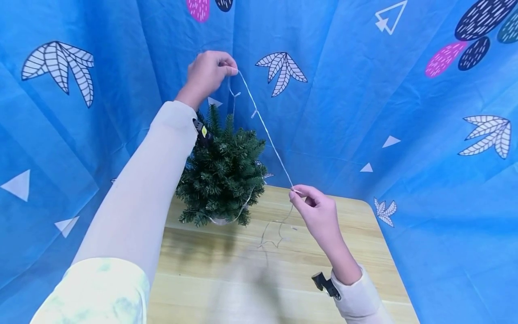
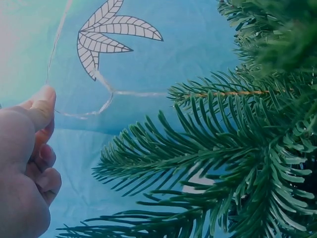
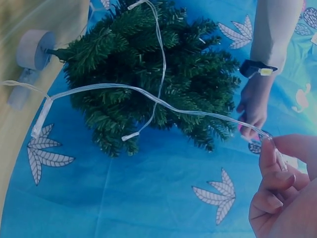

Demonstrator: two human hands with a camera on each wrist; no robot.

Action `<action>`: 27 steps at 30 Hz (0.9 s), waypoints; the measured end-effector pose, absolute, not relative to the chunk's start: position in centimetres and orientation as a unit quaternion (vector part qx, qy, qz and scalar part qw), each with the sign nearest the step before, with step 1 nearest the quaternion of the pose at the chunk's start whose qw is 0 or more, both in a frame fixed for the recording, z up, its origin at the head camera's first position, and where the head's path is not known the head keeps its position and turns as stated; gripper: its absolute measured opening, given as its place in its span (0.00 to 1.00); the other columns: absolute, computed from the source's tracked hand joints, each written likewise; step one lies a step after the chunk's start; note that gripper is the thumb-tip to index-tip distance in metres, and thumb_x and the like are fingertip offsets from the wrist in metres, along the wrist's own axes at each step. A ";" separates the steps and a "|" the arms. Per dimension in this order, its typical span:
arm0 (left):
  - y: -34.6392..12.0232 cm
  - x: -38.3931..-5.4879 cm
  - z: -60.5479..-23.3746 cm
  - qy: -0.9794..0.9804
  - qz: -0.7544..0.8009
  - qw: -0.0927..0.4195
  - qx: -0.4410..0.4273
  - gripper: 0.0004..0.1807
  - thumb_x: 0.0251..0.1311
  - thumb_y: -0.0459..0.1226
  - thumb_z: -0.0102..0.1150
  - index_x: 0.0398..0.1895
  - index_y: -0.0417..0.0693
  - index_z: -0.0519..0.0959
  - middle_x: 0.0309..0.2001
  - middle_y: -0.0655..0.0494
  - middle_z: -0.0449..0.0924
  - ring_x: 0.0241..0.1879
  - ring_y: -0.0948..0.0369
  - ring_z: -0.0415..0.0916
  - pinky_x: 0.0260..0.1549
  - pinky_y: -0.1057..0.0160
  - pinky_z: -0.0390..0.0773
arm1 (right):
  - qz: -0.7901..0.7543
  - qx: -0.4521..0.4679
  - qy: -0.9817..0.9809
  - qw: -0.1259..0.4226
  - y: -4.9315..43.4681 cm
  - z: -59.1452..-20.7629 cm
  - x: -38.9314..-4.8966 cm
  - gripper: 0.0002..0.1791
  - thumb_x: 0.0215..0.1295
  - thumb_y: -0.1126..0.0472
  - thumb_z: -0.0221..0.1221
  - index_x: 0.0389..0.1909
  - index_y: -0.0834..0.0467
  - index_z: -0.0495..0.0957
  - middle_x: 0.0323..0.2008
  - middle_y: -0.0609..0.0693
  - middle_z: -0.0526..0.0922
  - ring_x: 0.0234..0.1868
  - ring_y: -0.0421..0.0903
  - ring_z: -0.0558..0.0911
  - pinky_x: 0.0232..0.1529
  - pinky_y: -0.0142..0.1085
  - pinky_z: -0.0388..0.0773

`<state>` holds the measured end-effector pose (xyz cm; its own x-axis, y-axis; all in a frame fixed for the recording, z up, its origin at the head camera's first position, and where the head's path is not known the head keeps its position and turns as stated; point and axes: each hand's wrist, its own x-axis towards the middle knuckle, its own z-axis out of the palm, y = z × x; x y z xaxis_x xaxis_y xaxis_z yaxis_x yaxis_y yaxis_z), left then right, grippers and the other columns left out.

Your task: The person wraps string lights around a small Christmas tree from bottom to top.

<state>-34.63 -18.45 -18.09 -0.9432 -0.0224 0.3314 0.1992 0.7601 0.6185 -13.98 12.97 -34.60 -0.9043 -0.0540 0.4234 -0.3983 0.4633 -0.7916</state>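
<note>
A small artificial Christmas tree point(image 1: 226, 175) stands on the table, its round base showing in the right wrist view. Above its top, my left hand point(image 1: 210, 74) pinches a thin clear string of lights point(image 1: 267, 130) between thumb and fingertips. From there the string runs taut down to my right hand point(image 1: 317, 211), which pinches it right of the tree at a lower height. A slack end falls from the left hand behind the tree. Below the right hand, more of the string trails to the tabletop. Another stretch crosses the tree's lower front branches.
The light wooden table point(image 1: 323, 252) carries the tree near its back edge. Blue patterned cloth point(image 1: 336, 90) hangs close behind and at both sides. Loose loops of the string point(image 1: 271, 243) hang low over the wood in front of the tree.
</note>
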 end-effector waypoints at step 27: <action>-21.4 -33.6 -18.9 -0.953 -0.250 0.170 -0.029 0.18 0.74 0.55 0.49 0.54 0.60 0.82 0.55 0.59 0.77 0.55 0.56 0.69 0.64 0.47 0.60 | 0.505 0.127 -0.844 0.126 12.3 -34.7 -14.1 0.16 0.68 0.57 0.65 0.55 0.52 0.83 0.35 0.50 0.85 0.22 0.42 0.68 0.23 0.32 0.64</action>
